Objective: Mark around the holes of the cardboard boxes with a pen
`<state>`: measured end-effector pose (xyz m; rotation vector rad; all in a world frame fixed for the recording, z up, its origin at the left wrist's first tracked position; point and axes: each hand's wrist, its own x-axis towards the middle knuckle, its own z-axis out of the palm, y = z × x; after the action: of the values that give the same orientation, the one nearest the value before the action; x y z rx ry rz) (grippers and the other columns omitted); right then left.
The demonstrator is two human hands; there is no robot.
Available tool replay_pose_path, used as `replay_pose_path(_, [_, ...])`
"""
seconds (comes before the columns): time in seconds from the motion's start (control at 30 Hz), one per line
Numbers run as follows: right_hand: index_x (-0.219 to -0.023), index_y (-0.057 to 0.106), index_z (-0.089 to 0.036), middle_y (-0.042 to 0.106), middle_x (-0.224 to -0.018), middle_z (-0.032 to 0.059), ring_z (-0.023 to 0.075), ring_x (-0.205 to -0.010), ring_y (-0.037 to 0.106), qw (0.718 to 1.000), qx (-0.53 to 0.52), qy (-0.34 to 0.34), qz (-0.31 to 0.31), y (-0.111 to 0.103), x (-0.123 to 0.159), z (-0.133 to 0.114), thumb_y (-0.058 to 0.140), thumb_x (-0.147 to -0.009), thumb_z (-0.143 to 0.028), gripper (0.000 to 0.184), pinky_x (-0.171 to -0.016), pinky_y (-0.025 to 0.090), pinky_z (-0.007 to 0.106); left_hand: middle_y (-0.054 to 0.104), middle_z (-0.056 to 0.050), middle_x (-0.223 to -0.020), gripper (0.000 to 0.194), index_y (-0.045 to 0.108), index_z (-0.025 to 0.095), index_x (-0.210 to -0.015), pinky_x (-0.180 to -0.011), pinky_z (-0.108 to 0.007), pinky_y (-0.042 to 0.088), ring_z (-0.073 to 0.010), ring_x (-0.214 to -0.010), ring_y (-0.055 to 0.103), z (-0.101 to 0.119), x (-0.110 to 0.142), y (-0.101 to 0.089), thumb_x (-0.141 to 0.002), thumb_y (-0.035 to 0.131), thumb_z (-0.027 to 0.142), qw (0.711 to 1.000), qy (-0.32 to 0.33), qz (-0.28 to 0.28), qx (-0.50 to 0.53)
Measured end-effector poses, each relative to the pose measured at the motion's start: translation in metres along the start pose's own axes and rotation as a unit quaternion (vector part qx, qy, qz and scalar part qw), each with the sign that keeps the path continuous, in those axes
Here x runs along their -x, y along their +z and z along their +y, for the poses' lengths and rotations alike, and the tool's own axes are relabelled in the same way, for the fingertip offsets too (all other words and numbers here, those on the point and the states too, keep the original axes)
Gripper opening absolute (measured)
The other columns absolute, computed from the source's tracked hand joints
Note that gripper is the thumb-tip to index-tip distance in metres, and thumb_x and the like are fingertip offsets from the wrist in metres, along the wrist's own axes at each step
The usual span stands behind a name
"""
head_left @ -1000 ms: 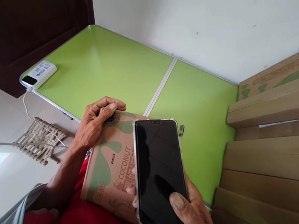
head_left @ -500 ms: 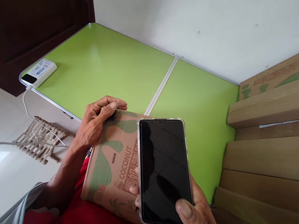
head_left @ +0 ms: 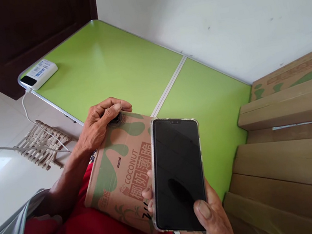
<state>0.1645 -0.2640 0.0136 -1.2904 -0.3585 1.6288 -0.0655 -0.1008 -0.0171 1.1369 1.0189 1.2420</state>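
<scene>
My right hand (head_left: 216, 218) grips a smartphone (head_left: 177, 173) in a clear case, with the thumb over its lower right corner and fingertips at the left edge. The screen is dark and carries reflections. Behind the phone, a cardboard box (head_left: 114, 172) printed with green shapes and "COCONUT" lies tilted against my red clothing. My left hand (head_left: 105, 119) is closed at the box's upper left corner, its thumb over a dark round thing (head_left: 118, 118) with ring-like lines. What that dark thing is, I cannot make out; the hand partly hides it.
A green folding table (head_left: 99, 66) stands against the white wall. On its far left corner lies a white power bank (head_left: 39, 74) with a cable (head_left: 24, 109) running off it. Below is a woven stool (head_left: 42, 146). Several flattened cartons (head_left: 294, 157) stack at the right.
My right hand has moved the phone right and slightly up, uncovering more of the box's print. A small dark item beside the phone is now hidden. My left hand stays in place.
</scene>
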Motion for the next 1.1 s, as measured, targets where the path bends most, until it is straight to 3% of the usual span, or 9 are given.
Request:
replay_pose_path(0.27, [-0.162, 0.058, -0.027, 0.083, -0.13, 0.0178, 0.0405, -0.094, 0.085, 0.999, -0.039, 0.006, 0.008, 0.002, 0.001, 0.003, 0.099, -0.079, -0.057, 0.097, -0.061, 0.07, 0.047, 0.081, -0.004, -0.099, 0.034, 0.089, 0.025, -0.1, -0.073, -0.024, 0.057, -0.0154, -0.079, 0.07, 0.0, -0.001, 0.001, -0.102, 0.078, 0.057, 1.0, 0.003, 0.012, -0.003])
replay_pose_path(0.47, [-0.151, 0.067, -0.024, 0.084, -0.124, 0.0179, 0.037, -0.091, 0.084, 0.999, -0.033, -0.015, -0.01, 0.002, -0.003, 0.0, 0.096, -0.084, -0.054, 0.078, -0.063, 0.069, 0.045, 0.083, -0.006, -0.098, 0.038, 0.088, 0.023, -0.099, -0.069, -0.026, 0.058, -0.0171, -0.076, 0.07, 0.001, 0.0, 0.002, -0.099, 0.079, 0.06, 1.0, -0.004, 0.025, -0.017])
replay_pose_path(0.63, [-0.129, 0.078, -0.02, 0.085, -0.119, 0.0197, 0.0338, -0.084, 0.083, 0.999, -0.009, -0.016, -0.033, 0.004, -0.007, -0.004, 0.093, -0.085, -0.059, 0.061, -0.06, 0.069, 0.04, 0.082, -0.005, -0.098, 0.036, 0.088, 0.024, -0.101, -0.071, -0.027, 0.059, -0.0174, -0.077, 0.072, 0.001, -0.001, 0.002, -0.101, 0.078, 0.059, 1.0, -0.001, 0.017, -0.012])
replay_pose_path(0.9, [-0.119, 0.079, -0.02, 0.086, -0.111, 0.0197, 0.0313, -0.075, 0.084, 0.996, -0.055, -0.037, -0.067, -0.002, -0.015, 0.007, 0.085, -0.094, -0.053, 0.042, -0.053, 0.068, 0.036, 0.082, -0.005, -0.097, 0.035, 0.088, 0.022, -0.1, -0.072, -0.026, 0.061, -0.0165, -0.076, 0.072, 0.004, -0.002, 0.003, -0.101, 0.079, 0.056, 1.0, -0.001, 0.02, -0.011])
replay_pose_path(1.1, [-0.12, 0.079, -0.023, 0.085, -0.098, 0.0123, 0.0271, -0.067, 0.082, 0.991, -0.091, -0.019, -0.091, 0.001, -0.016, 0.0, 0.086, -0.095, -0.051, 0.038, -0.051, 0.068, 0.034, 0.082, -0.005, -0.094, 0.034, 0.088, 0.023, -0.099, -0.07, -0.027, 0.061, -0.0168, -0.074, 0.073, 0.005, -0.001, 0.006, -0.101, 0.079, 0.056, 1.0, -0.002, 0.029, -0.01])
